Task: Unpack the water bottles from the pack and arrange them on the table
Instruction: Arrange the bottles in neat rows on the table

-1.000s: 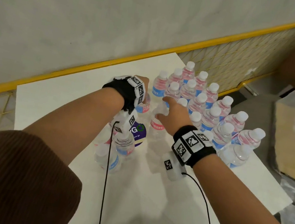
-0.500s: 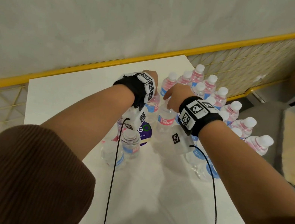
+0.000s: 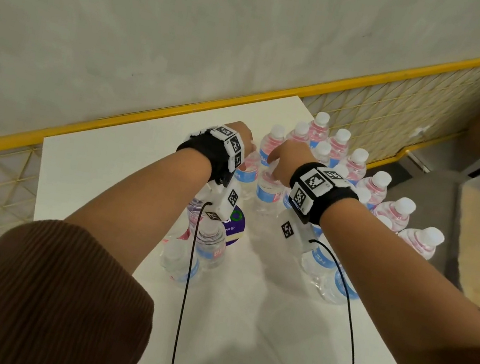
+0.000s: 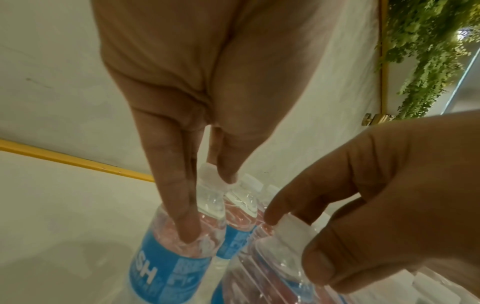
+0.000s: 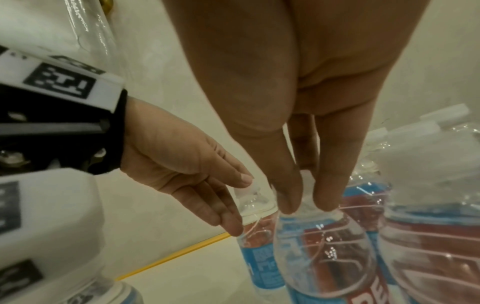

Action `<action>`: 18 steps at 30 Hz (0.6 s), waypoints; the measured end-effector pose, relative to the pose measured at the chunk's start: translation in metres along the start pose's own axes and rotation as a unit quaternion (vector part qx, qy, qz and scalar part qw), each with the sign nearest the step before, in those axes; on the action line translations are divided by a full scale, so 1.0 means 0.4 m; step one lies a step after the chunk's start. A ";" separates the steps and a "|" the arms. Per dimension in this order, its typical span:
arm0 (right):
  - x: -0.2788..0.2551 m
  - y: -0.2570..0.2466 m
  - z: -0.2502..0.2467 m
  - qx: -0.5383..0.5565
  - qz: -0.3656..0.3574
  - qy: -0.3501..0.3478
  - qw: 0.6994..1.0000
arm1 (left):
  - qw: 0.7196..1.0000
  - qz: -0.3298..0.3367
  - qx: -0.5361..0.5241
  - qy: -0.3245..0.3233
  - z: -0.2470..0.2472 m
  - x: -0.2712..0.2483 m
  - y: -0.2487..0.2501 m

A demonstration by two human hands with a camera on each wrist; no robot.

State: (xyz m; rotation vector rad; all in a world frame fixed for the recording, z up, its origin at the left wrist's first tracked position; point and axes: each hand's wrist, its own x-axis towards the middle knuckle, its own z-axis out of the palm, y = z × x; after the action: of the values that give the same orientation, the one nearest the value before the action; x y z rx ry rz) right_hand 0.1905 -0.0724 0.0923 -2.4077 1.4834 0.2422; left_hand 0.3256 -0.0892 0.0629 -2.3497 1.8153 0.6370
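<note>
- Head view: I look down on a white table (image 3: 126,162). My left hand (image 3: 240,137) and right hand (image 3: 287,161) sit side by side at the 12 o'clock end, each on the top of an upright bottle. The arranged group of bottles (image 3: 356,170) stands toward 2 o'clock; the bottles still in the pack (image 3: 205,246) are near 7 o'clock of my hands, under my left forearm.
- Left wrist view: my left hand's fingers (image 4: 182,205) and thumb pinch the neck of the left bottle (image 4: 176,265), which stands on the table.
- Right wrist view: my right hand's fingertips (image 5: 288,195) pinch the neck of the right bottle (image 5: 324,253), just beside the left one.
- Step, as I judge it: setting two bottles beside the group. Next I should let go gently so neither tips, then reach back for the pack.
</note>
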 end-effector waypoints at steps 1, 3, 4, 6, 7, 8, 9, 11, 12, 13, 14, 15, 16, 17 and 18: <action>0.001 0.001 -0.001 0.001 -0.002 0.002 1.000 | 1.000 0.008 -0.008 -0.007 -0.003 -0.012 -0.005; 0.004 0.004 -0.003 0.007 -0.009 0.004 1.000 | 0.999 0.037 -0.019 -0.007 -0.001 -0.027 -0.012; 0.005 0.006 -0.003 0.009 -0.013 0.006 1.000 | 0.998 0.033 -0.044 0.002 -0.005 -0.029 -0.014; 0.008 0.008 -0.001 0.013 -0.015 0.007 1.000 | 0.997 0.030 -0.075 0.010 -0.006 -0.024 -0.021; 0.008 0.008 -0.001 0.015 -0.013 0.004 1.000 | 0.996 0.035 -0.075 0.018 -0.007 -0.025 -0.024; 0.008 0.009 0.000 0.017 -0.013 0.004 1.000 | 0.996 0.035 -0.084 0.025 -0.009 -0.020 -0.029; 0.008 0.009 0.000 0.018 -0.014 0.005 1.000 | 0.994 0.033 -0.095 0.031 -0.012 -0.020 -0.034; 0.010 0.010 0.003 0.024 -0.016 0.009 1.000 | 0.992 0.036 -0.112 0.044 -0.016 -0.026 -0.033; 0.010 0.011 0.004 0.027 -0.017 0.010 0.999 | 0.991 0.032 -0.118 0.047 -0.015 -0.026 -0.033; 0.009 0.011 0.005 0.028 -0.017 0.009 0.999 | 0.991 0.027 -0.125 0.049 -0.013 -0.026 -0.033; 0.009 0.012 0.008 0.030 -0.017 0.009 0.999 | 0.989 0.022 -0.135 0.048 -0.014 -0.030 -0.031; 0.008 0.013 0.010 0.033 -0.015 0.010 0.999 | 0.988 0.020 -0.147 0.049 -0.015 -0.033 -0.030; 0.009 0.015 0.013 0.040 -0.014 0.013 0.999 | 0.986 0.018 -0.156 0.049 -0.015 -0.037 -0.028; 0.008 0.017 0.015 0.046 -0.012 0.018 0.999 | 0.985 0.017 -0.163 0.051 -0.015 -0.039 -0.027; 0.009 0.019 0.018 0.049 -0.012 0.022 0.998 | 0.984 0.015 -0.170 0.053 -0.014 -0.041 -0.027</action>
State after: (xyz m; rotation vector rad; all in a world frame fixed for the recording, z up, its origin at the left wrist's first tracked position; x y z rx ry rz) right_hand 0.1855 -0.0761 0.0831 -2.3650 1.4493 0.1101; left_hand 0.3341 -0.0732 0.0723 -2.6175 1.9216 0.9085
